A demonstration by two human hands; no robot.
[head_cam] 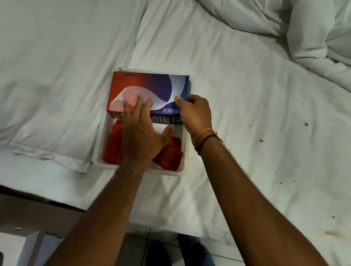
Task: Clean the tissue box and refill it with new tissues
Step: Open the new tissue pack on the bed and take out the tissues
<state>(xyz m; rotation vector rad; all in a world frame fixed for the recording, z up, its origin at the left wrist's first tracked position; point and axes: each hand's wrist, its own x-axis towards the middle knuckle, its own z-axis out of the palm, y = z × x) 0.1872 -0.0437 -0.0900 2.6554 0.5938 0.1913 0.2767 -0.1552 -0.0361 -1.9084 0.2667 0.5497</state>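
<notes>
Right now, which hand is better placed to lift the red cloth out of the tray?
Left. The left hand already lies over the red cloth in the white tray, while the right hand pinches the tissue pack at its near corner.

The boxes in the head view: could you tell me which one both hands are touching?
The red-and-blue tissue pack on the bed; the plain white box with the oval slot stands untouched at lower left.

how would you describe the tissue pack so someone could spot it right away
On the white bed, near its front edge, sits a shallow white tray holding a red cloth. The tissue pack lies across the tray's far end under both hands: the only printed thing there, red fading to blue with white swirls.
</notes>
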